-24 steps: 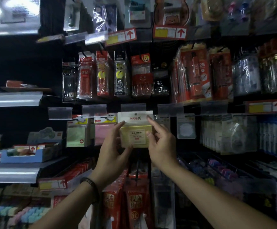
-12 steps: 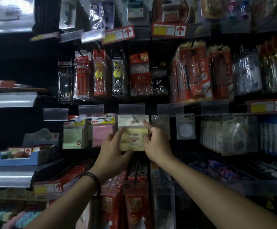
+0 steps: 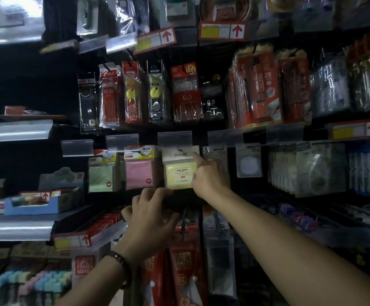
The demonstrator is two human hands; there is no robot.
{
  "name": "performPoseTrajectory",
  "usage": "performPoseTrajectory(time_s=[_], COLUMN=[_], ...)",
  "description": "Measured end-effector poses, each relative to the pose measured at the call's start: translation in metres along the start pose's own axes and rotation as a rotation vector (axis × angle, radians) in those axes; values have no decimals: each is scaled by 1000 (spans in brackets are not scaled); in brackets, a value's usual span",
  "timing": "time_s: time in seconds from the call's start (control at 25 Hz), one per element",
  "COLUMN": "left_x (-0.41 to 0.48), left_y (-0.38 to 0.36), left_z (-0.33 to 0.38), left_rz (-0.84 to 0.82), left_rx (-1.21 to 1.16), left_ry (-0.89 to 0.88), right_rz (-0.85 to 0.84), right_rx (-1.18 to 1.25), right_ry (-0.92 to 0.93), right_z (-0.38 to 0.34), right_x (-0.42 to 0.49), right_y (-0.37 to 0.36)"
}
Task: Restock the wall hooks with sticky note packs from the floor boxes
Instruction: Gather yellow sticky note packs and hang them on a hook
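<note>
Dim shop shelving is filling the whole view, with rows of pen packets (image 3: 186, 93) hanging above. One row down, a yellow sticky note pack (image 3: 180, 173) is hanging under a clear label strip (image 3: 174, 138), just beside a pink pack (image 3: 138, 174) and a green pack (image 3: 101, 176). The right hand (image 3: 209, 181) is pressing a straight forefinger against the yellow pack's top corner. I cannot tell whether its thumb is pinching the edge behind. The left hand (image 3: 151, 217) is hovering below the pack with its fingers loosely curled, grasping nothing.

This pack looks as good as hung, and only letting go seems to be left. How many more packs are waiting is not showing, since the floor boxes are lying out of view. The hook itself is hard to make out behind the strip, and the small print on the pack is blurring.
</note>
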State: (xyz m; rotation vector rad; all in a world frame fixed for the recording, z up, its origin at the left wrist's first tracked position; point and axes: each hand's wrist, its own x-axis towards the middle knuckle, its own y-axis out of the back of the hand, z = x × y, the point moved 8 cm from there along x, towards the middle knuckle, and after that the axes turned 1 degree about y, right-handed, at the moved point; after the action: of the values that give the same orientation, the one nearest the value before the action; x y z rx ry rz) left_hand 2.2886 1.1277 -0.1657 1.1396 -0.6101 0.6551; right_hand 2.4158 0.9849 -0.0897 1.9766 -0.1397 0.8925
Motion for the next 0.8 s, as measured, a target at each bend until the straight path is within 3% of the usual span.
performPoseTrajectory(time_s=[0.16, 0.32, 0.48, 0.6, 0.8], left_x=[-25, -88, -161, -216, -334], left_y=[17, 32, -20, -72, -190], left_z=[7, 2, 0, -13, -59], left_rz=[0, 33, -91, -219, -554], left_rx=[-74, -330, -265, -306, -284], left_ry=[-23, -47, -84, -24, 123], right_rz=[80, 237, 249, 116, -118], right_rx=[135, 388, 494, 523, 537], right_ry=[5, 172, 189, 120, -321], right_z=[16, 48, 85, 126, 265], right_x=[-34, -109, -197, -257, -395], right_y=[23, 41, 14, -36, -161])
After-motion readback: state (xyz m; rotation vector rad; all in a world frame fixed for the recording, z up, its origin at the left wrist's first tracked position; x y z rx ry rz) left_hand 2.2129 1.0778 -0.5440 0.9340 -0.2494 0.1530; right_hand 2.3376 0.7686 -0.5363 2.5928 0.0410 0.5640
